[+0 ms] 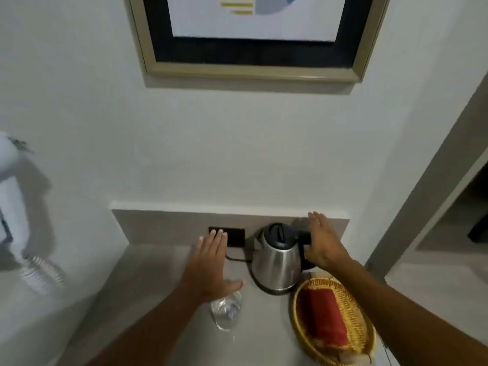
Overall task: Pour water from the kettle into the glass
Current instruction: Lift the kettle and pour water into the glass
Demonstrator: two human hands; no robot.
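Note:
A steel kettle (276,262) with a black lid and black handle stands on its base at the back of the grey counter (158,299). A clear glass (226,311) stands in front of it, to the left. My left hand (211,262) hovers flat over the counter just behind the glass, fingers spread, holding nothing; its thumb covers the glass rim. My right hand (320,241) is open beside the kettle's handle on the right, fingers stretched toward the wall, and is not closed around the handle.
A woven basket (335,320) with a red packet sits at the right front, close to the kettle. A black wall socket (235,237) and the kettle's cord lie behind my left hand. A framed picture (253,35) hangs above. A white hairdryer (15,207) hangs at the left.

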